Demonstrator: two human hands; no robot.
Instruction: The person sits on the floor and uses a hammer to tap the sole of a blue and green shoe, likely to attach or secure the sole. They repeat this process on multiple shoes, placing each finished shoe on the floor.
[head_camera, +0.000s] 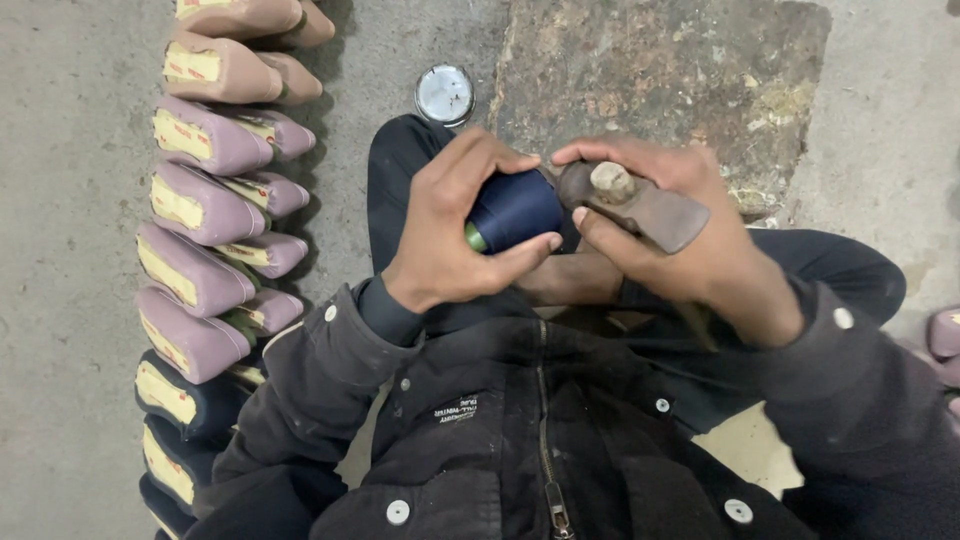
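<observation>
1. my left hand (445, 225) is wrapped closed around a dark blue shoe form (512, 210) with a green tip, held over my lap, just above my knees.
2. my right hand (690, 240) is clenched on a small hammer (635, 200); its worn metal head sits against the blue piece, touching it near my left fingertips.
3. risk: the hammer head is very close to my left thumb and fingers. judgement: a glancing blow could land on them, since the rounded blue surface offers little flat contact.
4. risk: the piece is held in the air, unsupported; a strike could twist it out of the grip.
5. a row of shoes (205, 200), mauve and dark, lies to my left on the concrete floor (60, 300); a round tin (444, 95) sits beside a stone slab (660, 70) ahead.
</observation>
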